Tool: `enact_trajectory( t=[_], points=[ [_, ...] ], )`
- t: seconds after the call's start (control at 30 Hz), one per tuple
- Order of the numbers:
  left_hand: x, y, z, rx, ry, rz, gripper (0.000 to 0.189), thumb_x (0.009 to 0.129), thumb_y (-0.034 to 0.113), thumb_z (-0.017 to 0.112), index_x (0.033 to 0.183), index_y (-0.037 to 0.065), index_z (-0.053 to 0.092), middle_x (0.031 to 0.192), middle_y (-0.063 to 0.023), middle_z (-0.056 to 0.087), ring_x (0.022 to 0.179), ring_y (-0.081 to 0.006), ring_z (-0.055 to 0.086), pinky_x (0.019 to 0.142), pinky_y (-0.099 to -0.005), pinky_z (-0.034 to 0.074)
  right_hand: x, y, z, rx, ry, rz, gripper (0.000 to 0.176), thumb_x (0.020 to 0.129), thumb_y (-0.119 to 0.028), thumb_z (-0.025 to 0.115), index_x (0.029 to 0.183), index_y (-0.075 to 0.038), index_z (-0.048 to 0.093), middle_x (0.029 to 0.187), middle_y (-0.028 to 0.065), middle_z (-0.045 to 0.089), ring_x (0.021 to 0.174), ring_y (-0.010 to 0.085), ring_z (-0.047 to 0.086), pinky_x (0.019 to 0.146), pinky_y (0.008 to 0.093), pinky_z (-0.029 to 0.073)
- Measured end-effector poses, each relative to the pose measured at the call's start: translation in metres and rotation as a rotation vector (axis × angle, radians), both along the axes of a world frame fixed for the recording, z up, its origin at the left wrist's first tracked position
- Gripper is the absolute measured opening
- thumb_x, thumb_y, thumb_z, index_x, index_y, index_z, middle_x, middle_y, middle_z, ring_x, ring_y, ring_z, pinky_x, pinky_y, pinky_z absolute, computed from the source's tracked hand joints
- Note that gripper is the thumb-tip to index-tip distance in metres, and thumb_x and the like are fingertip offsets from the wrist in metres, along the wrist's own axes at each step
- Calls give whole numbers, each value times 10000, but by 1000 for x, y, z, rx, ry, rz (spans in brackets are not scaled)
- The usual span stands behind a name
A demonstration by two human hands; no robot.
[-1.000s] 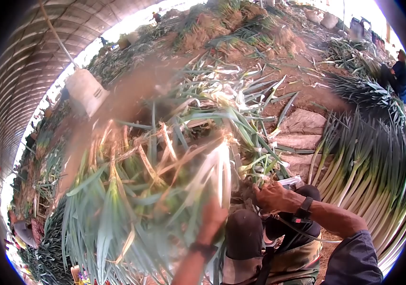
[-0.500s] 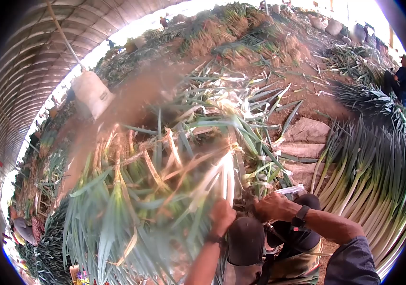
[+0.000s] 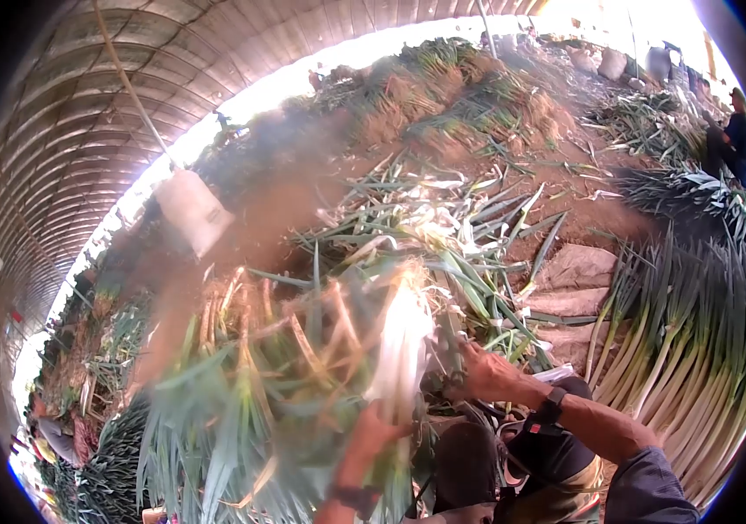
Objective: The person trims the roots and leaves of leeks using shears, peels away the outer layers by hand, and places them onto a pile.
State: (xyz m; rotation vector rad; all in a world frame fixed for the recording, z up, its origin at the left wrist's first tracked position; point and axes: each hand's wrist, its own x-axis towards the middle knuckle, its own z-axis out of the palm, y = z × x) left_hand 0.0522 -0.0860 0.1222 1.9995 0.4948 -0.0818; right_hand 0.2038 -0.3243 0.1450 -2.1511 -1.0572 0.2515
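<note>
My left hand (image 3: 377, 432) is wrapped round the lower part of a bunch of white stalks (image 3: 404, 341), whose rooty ends point up. Motion and a smear blur that area. To its right, my right hand (image 3: 488, 374) is at a dark, narrow object (image 3: 450, 345) beside the stalks; its fingers are bent, and what they hold is too unclear to make out. A pile of green-leaved stalks (image 3: 242, 428) spreads left of my left hand, with roots upward. Loose leaves and pale peelings (image 3: 434, 210) lie beyond both hands.
Neat rows of long green stalks (image 3: 696, 323) lie at the right, beside brown sacking (image 3: 572, 269). A person (image 3: 744, 144) sits at the far right. A whitish sack (image 3: 194, 210) stands at the upper left near a pole. Heaps of stalks (image 3: 443, 87) fill the background.
My left hand has moved left and down, and the white bunch beside it looks wider. My right hand is slightly higher. The whole view has shifted a little.
</note>
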Motion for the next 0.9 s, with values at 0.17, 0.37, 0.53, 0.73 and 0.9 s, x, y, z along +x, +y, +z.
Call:
enact_trajectory(
  t=[0.17,0.37,0.53,0.73,0.9],
  points=[
    [-27,1,-1,-42,-33,-25,623,698,289,909,1172,9,617,1038,-103,700,937,-198,662,845,-336,525,14,54,-10,163,28,-192,752,855,-356,690,1416,-34,307,1184,216,608,1036,396,641,863,463,546],
    [-47,-32,46,-11,81,75,684,686,343,909,1174,-6,580,1003,-116,690,870,-225,663,773,-369,548,41,93,-47,190,258,-138,732,862,-309,749,1430,-29,382,968,124,696,821,218,656,757,347,553],
    [-51,-27,2,327,19,103,675,707,415,864,1126,-21,565,1002,-191,692,864,-321,685,750,-410,556,37,99,-24,62,-150,-94,168,839,-213,624,821,-50,658,724,125,659,671,277,653,617,373,534],
    [-76,-34,30,411,51,212,675,671,441,857,1091,-15,591,964,-191,722,885,-318,716,829,-409,565,64,98,11,-121,-255,-320,139,757,-131,579,669,-86,676,718,121,681,667,290,673,567,376,525],
    [-118,-38,20,208,48,290,712,681,302,881,1223,-52,583,1001,-171,711,930,-257,694,826,-373,546,83,100,19,-88,-162,-373,166,777,-168,587,746,-70,717,804,164,710,767,348,699,682,441,553]
  ],
)
